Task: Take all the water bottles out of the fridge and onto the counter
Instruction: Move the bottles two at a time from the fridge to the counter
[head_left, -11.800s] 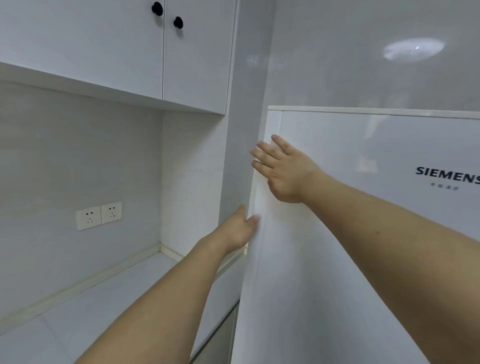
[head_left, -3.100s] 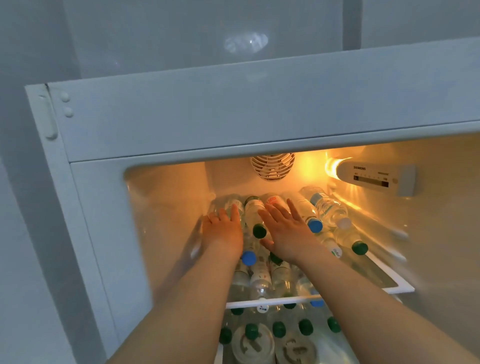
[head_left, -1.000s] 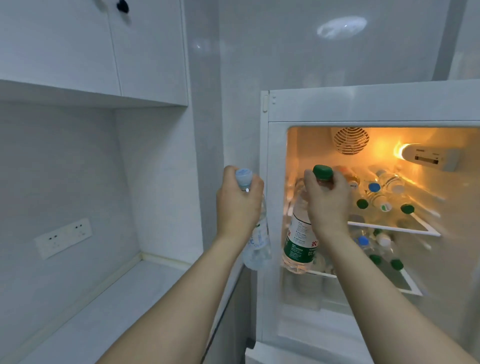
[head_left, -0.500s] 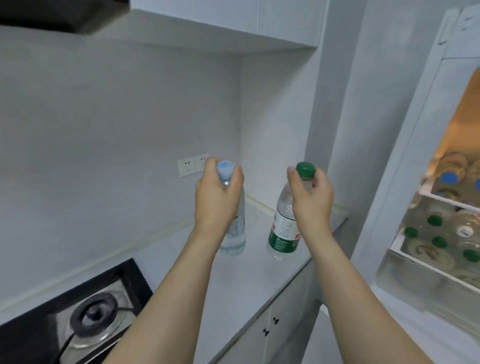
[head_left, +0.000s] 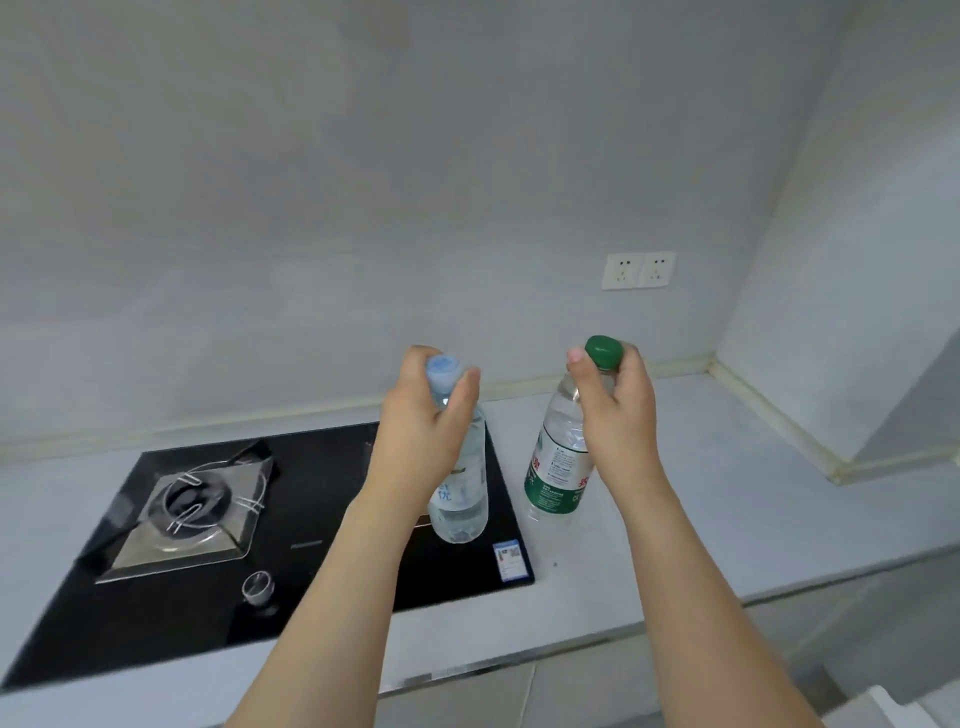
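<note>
My left hand (head_left: 423, 434) grips the neck of a clear water bottle with a pale blue cap (head_left: 461, 499), which hangs over the right edge of the black hob. My right hand (head_left: 618, 415) grips the neck of a second bottle with a green cap and green label (head_left: 556, 473), held above the pale counter (head_left: 727, 519). Both bottles are upright and seem to be just above the surfaces, though I cannot tell if their bases touch. The fridge is out of view.
A black glass hob (head_left: 322, 519) with a steel burner (head_left: 187, 514) and a knob (head_left: 258, 586) fills the counter's left part. A double wall socket (head_left: 638, 270) sits on the back wall. A side wall bounds the counter at right. Cabinet fronts lie below the counter edge.
My view has swung left from the fridge to the counter and hob. Both hands have carried the bottles lower, over the hob's right edge and the counter beside it.
</note>
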